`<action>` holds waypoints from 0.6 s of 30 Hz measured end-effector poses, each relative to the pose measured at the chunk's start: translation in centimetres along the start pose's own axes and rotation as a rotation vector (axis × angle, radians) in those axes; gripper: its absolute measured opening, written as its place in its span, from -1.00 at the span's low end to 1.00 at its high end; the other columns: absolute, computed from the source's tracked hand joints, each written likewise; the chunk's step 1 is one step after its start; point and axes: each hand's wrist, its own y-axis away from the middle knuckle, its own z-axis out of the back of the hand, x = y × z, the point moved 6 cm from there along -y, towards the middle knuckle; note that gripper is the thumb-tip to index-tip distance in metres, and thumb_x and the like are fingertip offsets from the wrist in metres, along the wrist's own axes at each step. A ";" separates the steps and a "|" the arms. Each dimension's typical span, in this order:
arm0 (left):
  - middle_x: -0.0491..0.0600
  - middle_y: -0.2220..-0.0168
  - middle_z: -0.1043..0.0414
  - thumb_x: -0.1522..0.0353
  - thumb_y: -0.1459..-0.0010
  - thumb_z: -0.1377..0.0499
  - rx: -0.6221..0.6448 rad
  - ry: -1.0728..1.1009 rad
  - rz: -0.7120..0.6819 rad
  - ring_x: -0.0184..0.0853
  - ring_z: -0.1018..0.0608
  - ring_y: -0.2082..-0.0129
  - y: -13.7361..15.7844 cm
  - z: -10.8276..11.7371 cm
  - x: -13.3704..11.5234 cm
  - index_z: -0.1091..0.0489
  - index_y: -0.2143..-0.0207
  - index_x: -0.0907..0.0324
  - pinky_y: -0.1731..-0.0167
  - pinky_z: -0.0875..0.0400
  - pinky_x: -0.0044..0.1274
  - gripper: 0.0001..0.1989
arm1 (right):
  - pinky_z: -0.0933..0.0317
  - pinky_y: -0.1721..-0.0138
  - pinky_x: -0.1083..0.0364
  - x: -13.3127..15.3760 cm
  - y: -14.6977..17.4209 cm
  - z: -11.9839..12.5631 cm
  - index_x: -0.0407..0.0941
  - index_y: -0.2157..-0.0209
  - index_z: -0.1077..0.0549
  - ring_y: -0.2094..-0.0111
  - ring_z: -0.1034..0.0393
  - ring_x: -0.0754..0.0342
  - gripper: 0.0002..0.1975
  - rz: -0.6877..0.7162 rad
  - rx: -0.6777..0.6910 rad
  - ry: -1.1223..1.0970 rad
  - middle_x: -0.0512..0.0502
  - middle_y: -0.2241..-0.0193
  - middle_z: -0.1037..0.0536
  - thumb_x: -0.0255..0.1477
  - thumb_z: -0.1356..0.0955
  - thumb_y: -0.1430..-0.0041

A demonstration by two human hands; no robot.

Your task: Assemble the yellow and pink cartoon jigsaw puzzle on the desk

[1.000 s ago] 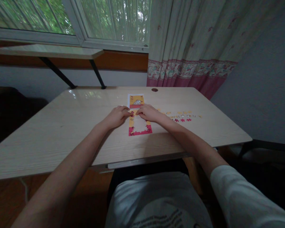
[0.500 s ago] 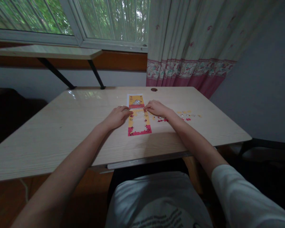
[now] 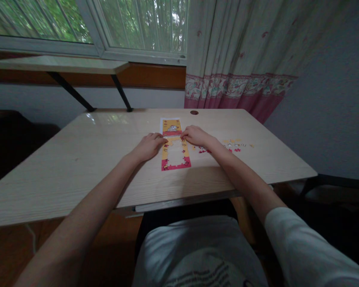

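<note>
A partly assembled jigsaw puzzle (image 3: 176, 166) lies flat on the desk, its yellow and pink border pieces joined around an unfilled middle. Just beyond its far edge is a picture card (image 3: 171, 123) showing a small white animal on yellow and pink. My left hand (image 3: 149, 146) is closed, its bent fingertips gripping the puzzle's upper left corner. At the upper right corner, my right hand (image 3: 196, 136) has its fingers pressed together on the puzzle's edge. The fingertips partly cover both corners. Loose puzzle pieces (image 3: 237, 150) lie to the right, some hidden behind my right forearm.
The pale wooden desk (image 3: 86, 163) has a round cable hole (image 3: 194, 113) near its back edge. A raised shelf (image 3: 62, 65) on black legs stands at the back left. Behind are a window (image 3: 143, 28) and a long curtain (image 3: 224, 59).
</note>
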 end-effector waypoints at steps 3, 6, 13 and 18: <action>0.17 -0.07 -0.40 0.39 -0.33 0.03 -0.029 0.031 -0.011 -0.06 -0.44 -0.04 0.0 -0.2 0.2 -0.47 -0.05 0.14 -0.04 -0.35 -0.19 -0.63 | -0.14 0.07 0.06 0.2 0.0 0.0 -0.14 0.07 -0.62 0.10 -0.39 -0.04 -0.67 0.005 -0.008 0.028 -0.25 0.13 -0.60 -0.52 -0.24 -0.33; 0.17 -0.07 -0.39 0.40 -0.32 0.02 -0.066 0.078 0.000 -0.09 -0.44 -0.04 0.0 -0.4 0.8 -0.46 -0.08 0.13 -0.06 -0.35 -0.20 -0.63 | -0.14 0.06 0.04 0.3 0.0 -0.2 -0.15 -0.01 -0.58 0.07 -0.36 -0.05 -0.65 0.010 -0.030 0.038 -0.27 0.08 -0.57 -0.51 -0.22 -0.35; 0.16 -0.09 -0.37 0.41 -0.31 0.03 -0.056 0.031 0.029 -0.07 -0.44 -0.05 0.0 -0.8 1.5 -0.47 -0.09 0.10 -0.05 -0.36 -0.17 -0.59 | -0.14 0.04 0.03 1.2 -0.6 -1.0 -0.05 -0.10 -0.54 0.05 -0.34 -0.06 -0.58 0.045 -0.024 -0.001 -0.23 0.01 -0.53 -0.51 -0.18 -0.37; 0.14 -0.06 -0.41 0.42 -0.29 0.04 -0.048 0.060 0.032 -0.10 -0.45 -0.02 -0.2 -1.1 1.8 -0.48 -0.09 0.10 -0.05 -0.37 -0.21 -0.58 | -0.15 0.04 0.04 1.3 -0.9 -1.3 -0.04 -0.08 -0.57 0.04 -0.36 -0.05 -0.59 0.021 -0.010 -0.020 -0.21 -0.01 -0.53 -0.49 -0.19 -0.36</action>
